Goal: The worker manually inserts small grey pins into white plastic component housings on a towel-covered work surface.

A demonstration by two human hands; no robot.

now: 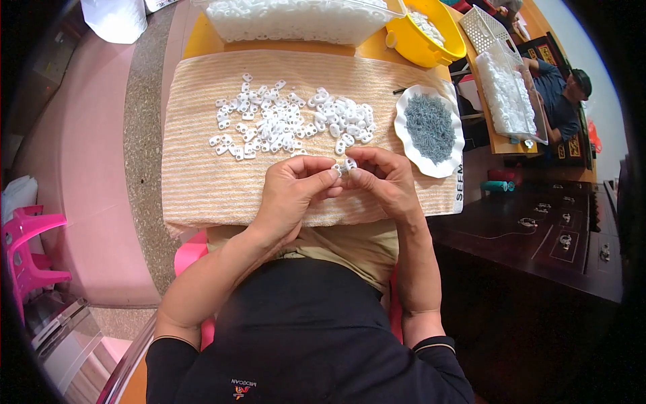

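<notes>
My left hand (288, 190) pinches a small white piece (337, 169) between thumb and fingers; my right hand (387, 180) likewise pinches a second piece (350, 163) just beside it. Both pieces are above the towel (202, 185), on the near side of the loose pile (276, 124); whether they touch, I cannot tell. I judge both light, stiff and smooth, likely plastic, thus hard to crush but apt to slip. Hold each by its outer edges, fingertips clear of the holes

Bright, even light, soft shadows, fisheye-bent edges, black rounded corners
</notes>
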